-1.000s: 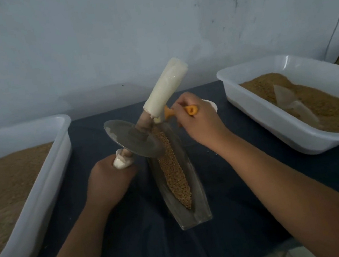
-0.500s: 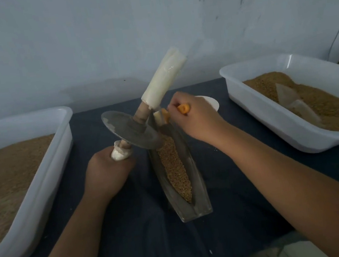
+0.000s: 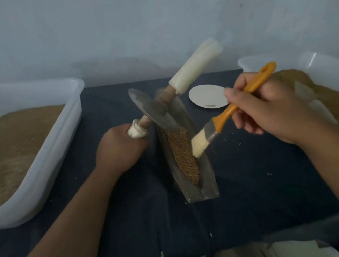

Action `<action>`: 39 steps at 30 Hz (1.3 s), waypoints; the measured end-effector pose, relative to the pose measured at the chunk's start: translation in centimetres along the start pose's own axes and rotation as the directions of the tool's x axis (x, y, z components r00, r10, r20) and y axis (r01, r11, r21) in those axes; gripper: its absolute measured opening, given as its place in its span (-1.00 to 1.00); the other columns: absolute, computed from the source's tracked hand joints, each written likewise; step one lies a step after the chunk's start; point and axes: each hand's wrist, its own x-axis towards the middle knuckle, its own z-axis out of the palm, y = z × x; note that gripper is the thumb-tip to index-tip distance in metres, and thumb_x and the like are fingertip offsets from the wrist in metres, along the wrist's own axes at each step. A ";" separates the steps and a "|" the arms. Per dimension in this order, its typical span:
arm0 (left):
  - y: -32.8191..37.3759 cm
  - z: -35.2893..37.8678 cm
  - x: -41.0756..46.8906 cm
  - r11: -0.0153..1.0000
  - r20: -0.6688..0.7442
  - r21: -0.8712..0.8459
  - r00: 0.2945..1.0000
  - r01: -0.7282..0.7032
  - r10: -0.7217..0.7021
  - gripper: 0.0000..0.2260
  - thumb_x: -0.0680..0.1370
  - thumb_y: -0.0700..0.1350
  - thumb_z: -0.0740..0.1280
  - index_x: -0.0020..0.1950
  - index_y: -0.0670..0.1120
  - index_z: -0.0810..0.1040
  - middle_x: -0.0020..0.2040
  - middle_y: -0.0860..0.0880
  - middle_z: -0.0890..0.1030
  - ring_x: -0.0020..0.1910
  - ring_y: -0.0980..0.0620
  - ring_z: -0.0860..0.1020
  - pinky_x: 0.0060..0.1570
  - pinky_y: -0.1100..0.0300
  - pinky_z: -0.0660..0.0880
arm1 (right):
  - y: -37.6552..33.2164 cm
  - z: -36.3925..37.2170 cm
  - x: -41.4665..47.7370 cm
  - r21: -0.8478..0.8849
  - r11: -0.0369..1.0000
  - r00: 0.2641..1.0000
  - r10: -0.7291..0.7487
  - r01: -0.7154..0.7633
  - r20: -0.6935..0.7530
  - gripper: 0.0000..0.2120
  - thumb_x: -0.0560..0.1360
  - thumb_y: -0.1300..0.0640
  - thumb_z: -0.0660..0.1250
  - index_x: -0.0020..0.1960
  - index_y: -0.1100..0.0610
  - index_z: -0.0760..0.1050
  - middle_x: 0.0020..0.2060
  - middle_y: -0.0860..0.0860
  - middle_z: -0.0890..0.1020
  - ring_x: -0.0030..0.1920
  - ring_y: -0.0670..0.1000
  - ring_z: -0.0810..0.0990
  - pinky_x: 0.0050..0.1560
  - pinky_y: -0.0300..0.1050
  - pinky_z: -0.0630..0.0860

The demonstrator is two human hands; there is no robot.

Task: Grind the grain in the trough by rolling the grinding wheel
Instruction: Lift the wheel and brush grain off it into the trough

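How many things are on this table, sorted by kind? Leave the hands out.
Plastic tubs: 2 (left tub, right tub)
Trough: 1
Grinding wheel: 1
Brush: 1
Round white disc: 1
Total: 6

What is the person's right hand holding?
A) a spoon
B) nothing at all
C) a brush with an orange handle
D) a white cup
C: the right hand grips a flat orange-handled brush, its pale bristles down at the long metal trough of brown grain.
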 end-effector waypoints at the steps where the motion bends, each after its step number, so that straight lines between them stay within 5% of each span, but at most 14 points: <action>1: 0.1 0.0 0.0 1.000 0.005 0.009 1.000 0.003 -0.003 -0.82 0.31 0.20 0.33 -0.21 0.15 0.58 -0.33 0.16 0.64 -0.35 0.18 0.59 -0.34 0.12 0.44 | 0.1 0.3 -0.2 0.034 0.999 0.998 0.029 -0.031 0.056 -0.71 0.63 -0.16 0.31 -0.14 0.03 0.48 -0.43 0.14 0.61 -0.53 0.06 0.50 -0.57 -0.20 0.35; 4: 0.3 0.2 0.0 1.000 0.004 0.030 1.000 0.000 0.000 -0.80 0.28 0.22 0.30 -0.22 0.15 0.58 -0.34 0.16 0.63 -0.37 0.14 0.59 -0.32 0.11 0.46 | 0.6 1.6 -0.5 0.038 0.994 0.971 0.096 -0.107 0.220 -0.70 0.60 -0.15 0.30 -0.20 0.01 0.44 -0.48 0.12 0.57 -0.56 0.04 0.43 -0.56 -0.21 0.32; 11: 0.3 0.2 0.0 0.998 0.020 0.054 1.000 -0.016 0.015 -0.83 0.28 0.21 0.32 -0.20 0.20 0.57 -0.33 0.22 0.63 -0.34 0.24 0.58 -0.35 0.15 0.37 | 1.6 3.5 2.2 -0.267 0.963 0.980 0.020 0.034 0.197 -0.74 0.69 -0.04 0.28 -0.15 0.02 0.43 -0.40 0.03 0.66 -0.47 -0.04 0.59 -0.39 -0.32 0.50; 17: 0.2 0.2 0.1 0.998 0.014 0.057 1.000 -0.011 0.011 -0.83 0.28 0.19 0.31 -0.22 0.17 0.56 -0.35 0.16 0.62 -0.32 0.06 0.61 -0.31 0.10 0.47 | 1.0 2.4 3.0 -0.124 0.992 0.976 0.026 0.001 0.215 -0.74 0.63 -0.10 0.28 -0.21 -0.05 0.41 -0.46 0.09 0.61 -0.53 -0.01 0.50 -0.48 -0.26 0.43; 20: 0.2 0.3 0.2 0.997 0.000 0.071 1.000 -0.016 0.016 -0.85 0.32 0.15 0.34 -0.22 0.11 0.56 -0.34 0.14 0.62 -0.31 0.03 0.61 -0.30 0.09 0.49 | 1.6 3.6 2.8 -0.221 0.975 0.954 0.043 0.024 0.296 -0.73 0.65 -0.06 0.28 -0.20 -0.03 0.42 -0.45 0.06 0.63 -0.52 -0.06 0.53 -0.46 -0.30 0.45; 26: 0.1 0.3 0.2 0.997 0.020 0.073 0.999 -0.038 0.037 -0.92 0.33 0.11 0.39 -0.21 0.18 0.57 -0.33 0.19 0.61 -0.32 0.07 0.59 -0.32 0.14 0.37 | 1.1 3.4 3.5 -0.256 0.962 0.990 -0.065 0.096 0.125 -0.74 0.67 0.00 0.28 -0.18 0.02 0.41 -0.44 0.03 0.64 -0.51 -0.04 0.55 -0.42 -0.34 0.46; 31: 0.1 0.4 0.2 0.996 0.008 0.079 0.999 -0.050 0.050 -0.92 0.33 0.11 0.39 -0.20 0.21 0.56 -0.31 0.25 0.61 -0.33 0.11 0.58 -0.34 0.16 0.35 | 1.2 3.7 2.4 -0.227 0.969 0.956 -0.026 0.096 0.293 -0.74 0.66 -0.02 0.27 -0.19 -0.01 0.41 -0.45 0.05 0.62 -0.51 -0.08 0.54 -0.42 -0.31 0.50; 35: 0.1 0.3 0.1 0.995 0.007 0.087 0.999 -0.053 0.053 -0.91 0.34 0.13 0.38 -0.19 0.22 0.56 -0.30 0.26 0.60 -0.32 0.11 0.58 -0.33 0.16 0.35 | 1.5 3.5 2.1 -0.348 0.925 0.981 -0.100 0.154 0.169 -0.74 0.68 -0.02 0.28 -0.16 0.00 0.42 -0.40 -0.03 0.66 -0.46 -0.04 0.61 -0.37 -0.35 0.48; 39: 0.1 0.2 0.1 0.993 0.008 0.097 0.998 -0.065 0.065 -0.93 0.35 0.12 0.39 -0.20 0.22 0.56 -0.30 0.25 0.60 -0.31 0.10 0.59 -0.31 0.15 0.37 | 1.9 1.5 0.2 -0.092 0.988 0.989 -0.133 0.128 -0.061 -0.78 0.68 -0.07 0.27 -0.13 -0.06 0.44 -0.38 0.06 0.65 -0.47 0.03 0.59 -0.48 -0.23 0.48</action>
